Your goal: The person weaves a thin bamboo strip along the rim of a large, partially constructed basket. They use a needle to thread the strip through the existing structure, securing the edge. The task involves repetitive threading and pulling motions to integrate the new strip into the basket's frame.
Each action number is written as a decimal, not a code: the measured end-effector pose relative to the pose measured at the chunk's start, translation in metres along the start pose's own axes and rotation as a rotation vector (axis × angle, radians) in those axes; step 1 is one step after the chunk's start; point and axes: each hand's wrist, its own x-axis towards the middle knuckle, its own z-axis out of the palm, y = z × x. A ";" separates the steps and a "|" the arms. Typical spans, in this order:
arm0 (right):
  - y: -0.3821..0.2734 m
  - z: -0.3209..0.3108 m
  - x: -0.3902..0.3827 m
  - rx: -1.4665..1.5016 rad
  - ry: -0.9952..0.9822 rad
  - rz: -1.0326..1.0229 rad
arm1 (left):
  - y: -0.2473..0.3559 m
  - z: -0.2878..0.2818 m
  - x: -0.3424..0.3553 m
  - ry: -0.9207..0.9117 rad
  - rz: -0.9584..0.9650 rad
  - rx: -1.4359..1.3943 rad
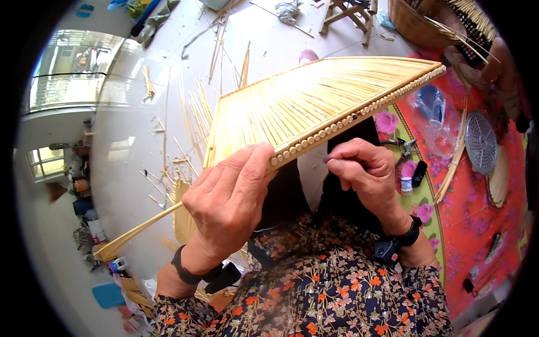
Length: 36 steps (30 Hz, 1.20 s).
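You have one flat, straw-yellow panel of slender rods [303, 104], four-sided and framed along its borders, its rods fanning slightly; round cut ends line the near edge like beads, one of them dark. It is raised in front of you, above your lap. Its long axis slants from your left hand [227, 202] up to the far right, where a sharp corner points. Your left fingers grip its near corner. Your right hand [365, 171], just beside the near edge, has its fingers curled closed, thumb meeting forefinger; whether they pinch anything, you cannot tell.
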 end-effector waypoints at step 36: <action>-0.014 0.056 0.076 -0.123 -0.069 -0.269 | -0.038 -0.019 0.028 0.065 -0.449 -0.301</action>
